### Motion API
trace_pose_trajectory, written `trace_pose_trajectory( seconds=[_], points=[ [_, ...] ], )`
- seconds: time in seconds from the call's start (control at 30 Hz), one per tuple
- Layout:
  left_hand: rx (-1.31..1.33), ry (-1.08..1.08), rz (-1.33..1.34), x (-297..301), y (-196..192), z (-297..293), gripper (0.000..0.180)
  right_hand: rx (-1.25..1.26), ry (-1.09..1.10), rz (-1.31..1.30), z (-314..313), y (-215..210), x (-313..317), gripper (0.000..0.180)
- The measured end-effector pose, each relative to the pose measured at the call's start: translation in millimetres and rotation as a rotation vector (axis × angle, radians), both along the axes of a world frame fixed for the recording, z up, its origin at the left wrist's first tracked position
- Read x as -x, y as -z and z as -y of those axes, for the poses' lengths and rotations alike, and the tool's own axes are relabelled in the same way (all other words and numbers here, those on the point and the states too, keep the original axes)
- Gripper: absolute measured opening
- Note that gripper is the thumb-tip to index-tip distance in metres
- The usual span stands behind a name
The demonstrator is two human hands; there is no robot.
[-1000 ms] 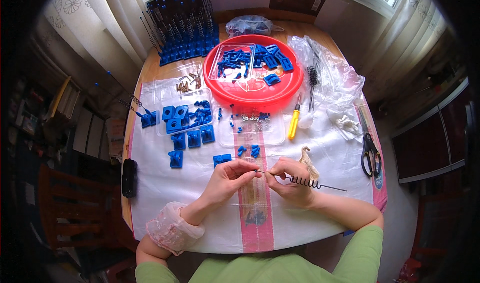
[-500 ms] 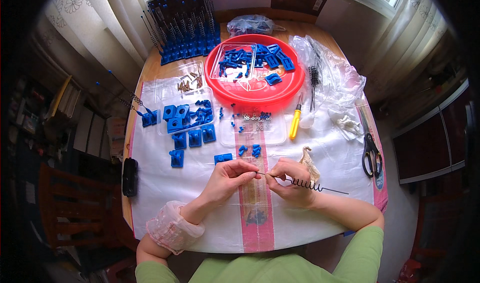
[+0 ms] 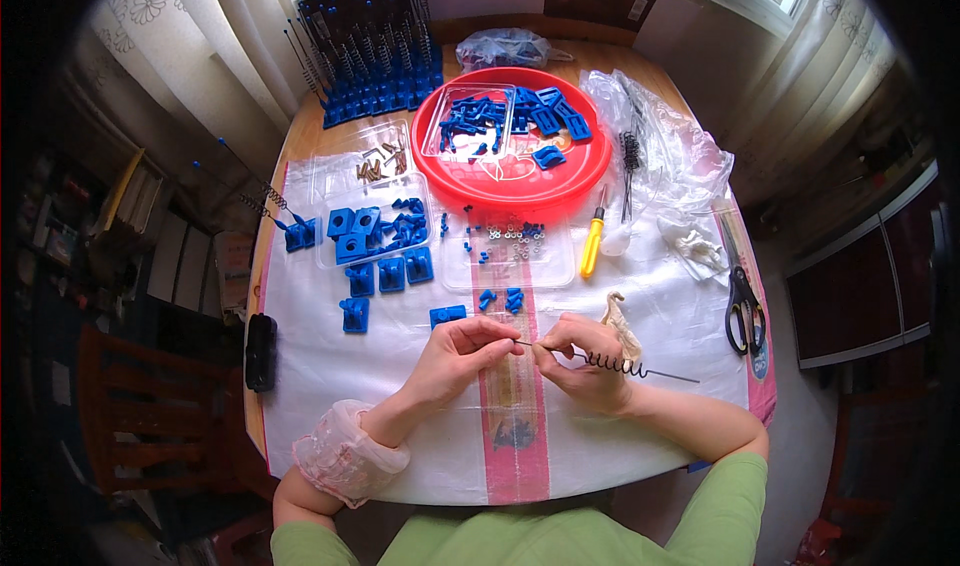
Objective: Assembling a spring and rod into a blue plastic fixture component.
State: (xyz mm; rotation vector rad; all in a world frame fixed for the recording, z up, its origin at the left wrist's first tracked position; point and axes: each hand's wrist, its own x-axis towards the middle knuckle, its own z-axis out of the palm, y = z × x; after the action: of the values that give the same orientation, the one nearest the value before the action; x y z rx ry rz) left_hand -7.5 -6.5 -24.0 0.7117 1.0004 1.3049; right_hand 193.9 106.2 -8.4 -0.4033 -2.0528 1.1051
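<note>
Over the near middle of the table, my right hand (image 3: 580, 368) closes its fingers around a black coiled wire rod (image 3: 630, 368). Its coils and a straight tail stick out to the right, above my wrist. The rod's thin straight front end reaches leftward into the pinched fingertips of my left hand (image 3: 458, 358). Whether those fingertips also hold a small part is hidden. Just beyond my left hand lies a blue block (image 3: 447, 316). Small blue pegs (image 3: 514, 301) lie a little farther off, and a crumpled beige cloth (image 3: 620, 328) is beyond my right hand.
A red round tray (image 3: 440, 181) holds blue parts. Clear plastic trays (image 3: 552, 264) carry washers, brass pieces and blue parts. A yellow screwdriver (image 3: 592, 248), black scissors (image 3: 742, 311) and plastic bags (image 3: 690, 146) lie right. Blue stands with springs (image 3: 385, 91) fill the far left.
Both hands keep nearly the same place and grip. The rod's tail has shifted very slightly to the right and down; the scene as a whole has moved a hair.
</note>
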Motion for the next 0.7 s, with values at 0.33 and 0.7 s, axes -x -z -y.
trace_pose_trajectory(
  seconds=[0.33,0.7],
  points=[
    [0.004,-0.023,0.018,-1.7,-0.8,-0.1,0.018,-0.006,-0.004,0.017,0.4,0.2,-0.9,0.014],
    [-0.004,-0.028,0.028,-1.5,-0.7,-0.1,0.019,-0.026,-0.002,0.006,0.1,1.2,0.0,0.015]
  ],
)
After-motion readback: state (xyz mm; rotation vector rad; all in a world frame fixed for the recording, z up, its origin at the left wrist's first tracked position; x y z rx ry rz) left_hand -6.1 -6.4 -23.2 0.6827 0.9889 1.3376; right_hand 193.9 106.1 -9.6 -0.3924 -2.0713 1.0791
